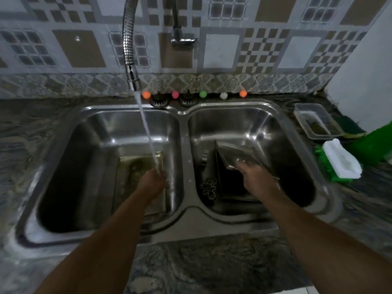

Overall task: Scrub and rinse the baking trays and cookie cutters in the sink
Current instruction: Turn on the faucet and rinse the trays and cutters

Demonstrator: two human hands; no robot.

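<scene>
The stone counter (212, 266) carries everything, and set into it is the double steel sink (184, 217), its two basins side by side with a narrow divider between them.

In the left basin a baking tray (127, 172) lies flat along the basin's right side, near the divider. The flexible tap (129, 49) arches over the back edge, and its stream of water (148, 134) falls slantwise onto my left hand (153, 183), which sits over that tray under the flow. Blur hides my fingers there, so I cannot tell whether they grip the tray or only rest on it.

In the right basin a dark tray (229, 183) lies on the bottom, and a second tray (235, 153) stands tilted above it. My right hand (254, 177) holds this tilted tray at its near edge, fingers curled round the rim.

On the counter's right edge sit a clear plastic tub (314, 122), a white-backed scrubbing brush (341, 162) with green bristles, and a green container (373, 143).

A figure-shaped cookie cutter (209, 188) lies in the right basin's near-left corner, just beside the dark tray.
</scene>
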